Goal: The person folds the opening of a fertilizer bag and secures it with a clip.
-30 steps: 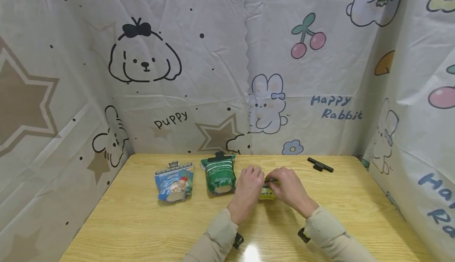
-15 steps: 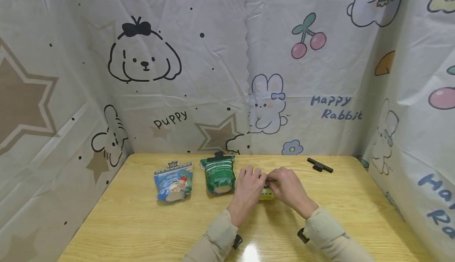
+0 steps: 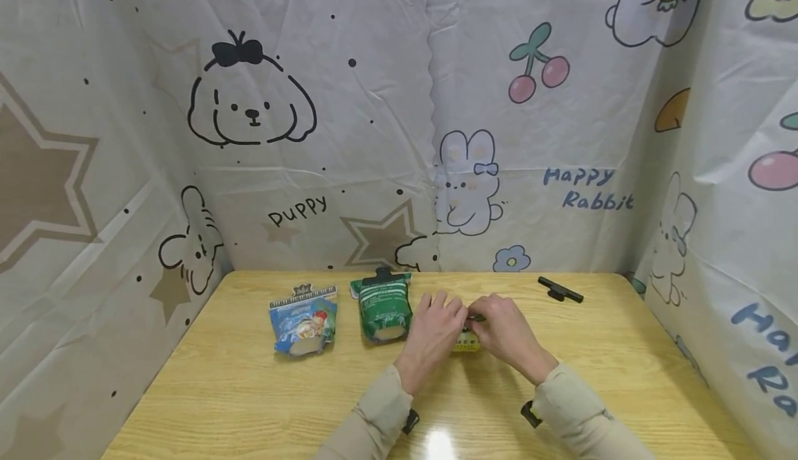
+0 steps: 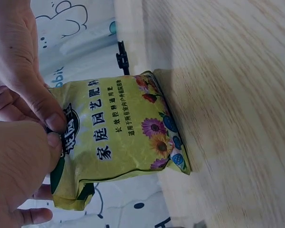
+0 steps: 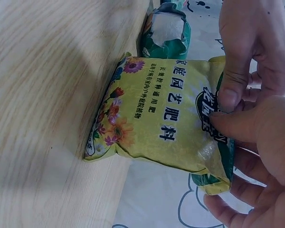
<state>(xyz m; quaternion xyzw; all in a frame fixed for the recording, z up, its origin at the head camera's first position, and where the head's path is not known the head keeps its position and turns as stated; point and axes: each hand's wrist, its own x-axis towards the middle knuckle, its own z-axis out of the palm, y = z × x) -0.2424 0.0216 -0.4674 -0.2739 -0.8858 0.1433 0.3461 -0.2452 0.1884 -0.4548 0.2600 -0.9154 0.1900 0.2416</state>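
A yellow bag of gardening fertilizer (image 4: 118, 123), printed with flowers and dark lettering, stands upright on the table. My left hand (image 3: 435, 328) pinches its green-banded top edge, thumb on the printed front and fingers behind. Close beside it, my right hand (image 3: 506, 327) pinches the same edge, the two thumbs nearly touching in the right wrist view. At the top corners the bag (image 5: 154, 114) looks bent over. Its back, and most of the fingers behind it, are hidden.
Left of the hands stand a green bag (image 3: 385, 311) topped by a black clip (image 3: 383, 276) and a blue bag (image 3: 305, 325) with a patterned clip (image 3: 303, 295). A loose black clip (image 3: 561, 289) lies at the back right of the wooden table (image 3: 249, 404). Printed cloth surrounds the table.
Both hands stay at the bag's top edge, with only slight finger movement. Less of the dark top edge shows between them in the head view. The other bags and the loose clip stay put.
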